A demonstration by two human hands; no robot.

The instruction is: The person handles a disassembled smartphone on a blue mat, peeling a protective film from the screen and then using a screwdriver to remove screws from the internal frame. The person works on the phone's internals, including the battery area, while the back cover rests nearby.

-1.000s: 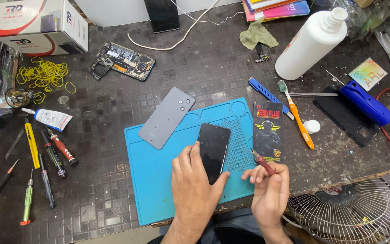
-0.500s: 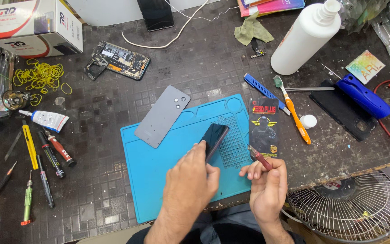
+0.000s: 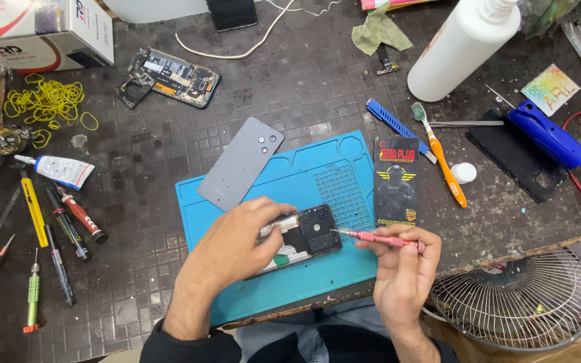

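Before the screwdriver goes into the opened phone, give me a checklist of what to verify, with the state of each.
1. Phone lies on the blue mat, back open and facing up: ok.
2. Left hand rests on the phone and steadies it: ok.
3. Right hand grips the red screwdriver: ok.
4. Screwdriver tip touches the phone's edge near the camera area: ok.
5. Tip seated in a screw head: cannot tell, too small to see.
6. Grey back cover lies apart from the phone, half on the mat: ok.
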